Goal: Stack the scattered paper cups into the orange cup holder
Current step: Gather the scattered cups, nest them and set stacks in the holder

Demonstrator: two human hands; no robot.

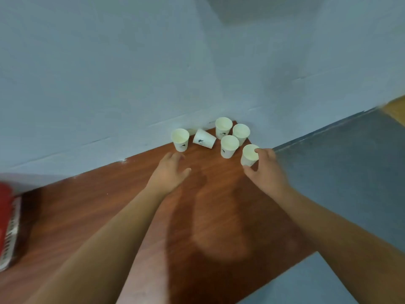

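Note:
Several white paper cups stand at the far corner of the brown wooden table [109, 207]. My right hand [266, 172] grips the nearest cup [249, 155] at the table's right edge, thumb below and fingers over its rim. Just beyond stand three upright cups [229, 146], [241, 133], [223, 127], close together. One cup [204, 139] lies on its side by the wall. The leftmost cup [180, 139] stands upright. My left hand [171, 171] reaches toward it with straight fingers, its fingertips just short of the cup's base. A red-orange object [8, 224] at the far left edge is blurred.
A pale blue wall [109, 84] runs behind the table, tight against the cups. Grey floor [341, 163] lies to the right of the table edge. Both forearms stretch across the table's middle.

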